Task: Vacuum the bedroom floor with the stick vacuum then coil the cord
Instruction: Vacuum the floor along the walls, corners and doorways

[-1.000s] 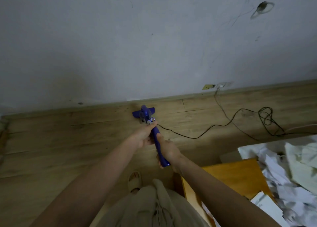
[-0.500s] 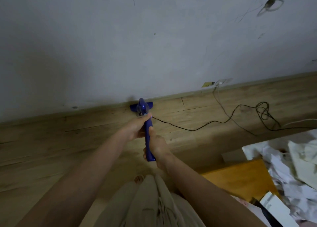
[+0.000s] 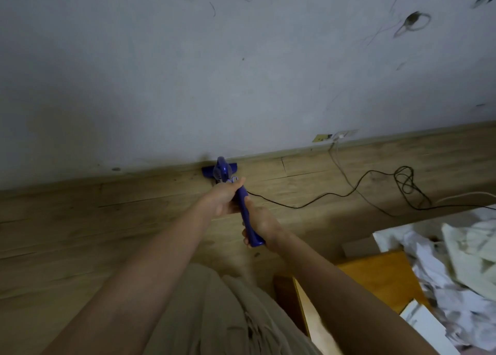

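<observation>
Landmark: the blue plastic stick vacuum, everything below is placed off that.
Floor: pale wood-plank floor left of the vacuum looks bare, so honestly nothing there to steer round, long straight passes should work.
Floor head: the vacuum's flat blue floor head sits right up at the foot of the scuffed grey wall. I'd say run it parallel along that edge rather than jabbing at it, dust tends to collect there.
Left hand: left hand is wrapped closed around the upper part of the handle, nearest the head, good for steering.
Right hand: right hand is curled shut round the butt end of the handle, closer to the body, that one does the pushing.
Cord: thin black power cord leaves the vacuum on its right and trails over the floor to a tangled loop further right. Keep the head off it; pull slack behind you.
Clutter: orange wooden board and crumpled white paper pile lie to the vacuum's lower right, so watch the backswing.
Stage: vacuuming, I reckon; coiling isn't started.
</observation>
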`<state>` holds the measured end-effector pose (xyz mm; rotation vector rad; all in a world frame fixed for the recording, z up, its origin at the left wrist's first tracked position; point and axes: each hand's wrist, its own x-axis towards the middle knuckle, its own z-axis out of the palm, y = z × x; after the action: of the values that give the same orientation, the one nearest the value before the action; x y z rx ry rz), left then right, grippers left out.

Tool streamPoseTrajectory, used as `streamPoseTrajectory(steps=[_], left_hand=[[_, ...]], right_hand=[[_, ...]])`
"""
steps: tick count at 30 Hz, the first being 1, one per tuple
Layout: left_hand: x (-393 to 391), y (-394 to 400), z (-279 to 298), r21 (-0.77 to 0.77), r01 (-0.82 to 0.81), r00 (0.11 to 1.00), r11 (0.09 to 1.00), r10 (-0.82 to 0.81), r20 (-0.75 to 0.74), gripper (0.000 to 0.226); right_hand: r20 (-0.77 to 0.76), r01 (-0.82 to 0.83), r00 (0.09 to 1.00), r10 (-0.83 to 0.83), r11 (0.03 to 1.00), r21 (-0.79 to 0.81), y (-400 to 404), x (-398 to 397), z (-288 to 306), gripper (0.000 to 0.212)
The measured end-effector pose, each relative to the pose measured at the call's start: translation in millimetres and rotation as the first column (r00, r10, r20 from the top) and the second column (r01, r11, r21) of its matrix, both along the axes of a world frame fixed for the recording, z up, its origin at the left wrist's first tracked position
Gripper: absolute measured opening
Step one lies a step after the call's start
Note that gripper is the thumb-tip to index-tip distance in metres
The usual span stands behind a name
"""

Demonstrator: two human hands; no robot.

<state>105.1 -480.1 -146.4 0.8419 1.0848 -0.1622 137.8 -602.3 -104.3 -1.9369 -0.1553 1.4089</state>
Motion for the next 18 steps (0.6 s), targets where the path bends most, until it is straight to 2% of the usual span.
streamPoseTrajectory(steps=[6, 10, 18], left_hand=[[-27, -41, -6, 0.060, 0.003, 0.997, 0.998, 0.002, -0.081, 0.041], [-43, -64, -7, 0.072, -0.013, 0.997, 0.997, 0.018, -0.071, 0.040], [-47, -92, 4, 0.011, -0.109, 0.994, 0.994, 0.109, -0.019, 0.050]], right_hand=[[0.021, -0.052, 0.998, 0.053, 0.998, -0.040, -34, -32, -6, 0.049], [0.075, -0.108, 0.991, 0.112, 0.992, -0.060, -55, -45, -13, 0.049], [-0.049, -0.054, 0.997, 0.053, 0.998, -0.031, -86, -35, 22, 0.050]])
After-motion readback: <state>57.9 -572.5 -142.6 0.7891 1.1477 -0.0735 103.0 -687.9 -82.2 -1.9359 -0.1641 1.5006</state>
